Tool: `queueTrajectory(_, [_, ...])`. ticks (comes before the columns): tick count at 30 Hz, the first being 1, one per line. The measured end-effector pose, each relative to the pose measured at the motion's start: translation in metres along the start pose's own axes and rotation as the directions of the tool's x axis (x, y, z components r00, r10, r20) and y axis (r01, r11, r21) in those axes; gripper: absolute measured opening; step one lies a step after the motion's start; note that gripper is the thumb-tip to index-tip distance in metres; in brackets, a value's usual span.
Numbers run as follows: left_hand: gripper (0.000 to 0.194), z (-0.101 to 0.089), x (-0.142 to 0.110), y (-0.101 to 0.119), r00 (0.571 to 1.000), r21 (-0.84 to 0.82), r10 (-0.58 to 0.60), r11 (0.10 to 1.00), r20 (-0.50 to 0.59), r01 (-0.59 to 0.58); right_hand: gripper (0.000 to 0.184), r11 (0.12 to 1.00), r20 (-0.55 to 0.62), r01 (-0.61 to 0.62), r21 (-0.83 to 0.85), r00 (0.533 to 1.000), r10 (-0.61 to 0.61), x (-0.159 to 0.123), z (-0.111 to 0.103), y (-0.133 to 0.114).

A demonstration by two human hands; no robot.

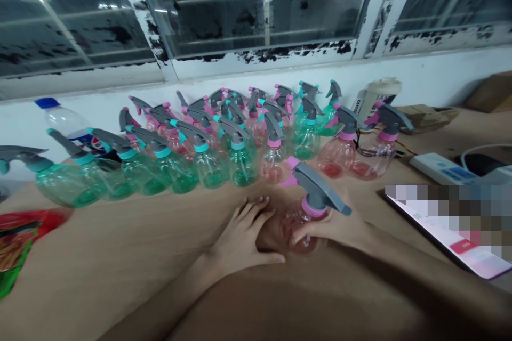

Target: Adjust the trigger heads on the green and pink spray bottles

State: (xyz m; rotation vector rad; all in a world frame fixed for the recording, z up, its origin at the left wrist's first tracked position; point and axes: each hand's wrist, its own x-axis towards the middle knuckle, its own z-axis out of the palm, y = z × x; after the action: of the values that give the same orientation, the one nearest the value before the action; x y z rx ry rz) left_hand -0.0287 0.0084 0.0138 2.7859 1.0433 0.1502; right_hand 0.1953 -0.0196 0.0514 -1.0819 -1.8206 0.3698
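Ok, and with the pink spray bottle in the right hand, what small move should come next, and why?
Probably move the left hand across to steady the pink spray bottle: only the right hand grips it, while the left is open and empty, close beside it.

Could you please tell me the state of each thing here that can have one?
Left hand: open, fingers spread, palm down at the table.
Right hand: closed around a spray bottle.
Held spray bottle: trigger head fitted.
Green spray bottles: standing, trigger heads fitted.
Pink spray bottles: standing, trigger heads fitted.
Cola bottle: blue cap on.
Screen device: display lit.
Red packet: sealed or open, cannot tell.
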Motion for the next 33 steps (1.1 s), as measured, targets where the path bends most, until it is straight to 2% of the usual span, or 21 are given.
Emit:
queueTrajectory(4, [0.096, 0.000, -0.001, 0.001, 1.000, -0.016, -0.003, 1.000, -0.015, 0.003, 0.088, 0.999, -0.033, 0.016, -0.047, 0.999, -0.017, -0.013, -0.006, -0.006])
queueTrajectory(7, [0.095, 0.001, -0.001, 0.001, 1.000, -0.026, 0.001, 1.000, -0.025, -0.002, 0.068, 0.990, 0.037, -0.023, -0.142, 0.999, 0.028, -0.026, -0.014, -0.010])
queueTrajectory(10, [0.093, 0.002, 0.000, 0.001, 0.999, -0.034, 0.008, 0.999, -0.032, -0.009, 0.044, 0.971, 0.051, -0.043, -0.233, 0.997, 0.056, -0.037, -0.020, -0.010])
queueTrajectory(14, [0.092, 0.000, 0.000, 0.002, 0.999, -0.040, 0.004, 0.999, -0.046, -0.006, 0.047, 0.949, -0.011, -0.111, -0.296, 0.994, 0.113, -0.039, -0.027, -0.001])
queueTrajectory(17, [0.091, -0.003, 0.000, 0.003, 0.999, -0.039, 0.001, 0.999, -0.041, -0.003, 0.050, 0.924, -0.068, -0.177, -0.337, 0.984, 0.164, -0.028, -0.032, 0.015])
queueTrajectory(25, [0.089, -0.002, -0.001, 0.002, 0.998, -0.051, 0.003, 0.999, -0.058, -0.006, 0.046, 0.891, -0.143, -0.144, -0.430, 0.986, 0.090, 0.026, -0.033, 0.067])
queueTrajectory(33, [0.089, -0.004, 0.000, 0.002, 1.000, -0.042, -0.005, 0.999, -0.019, 0.004, 0.054, 0.846, -0.252, -0.258, -0.466, 0.956, 0.153, 0.055, -0.014, 0.079])
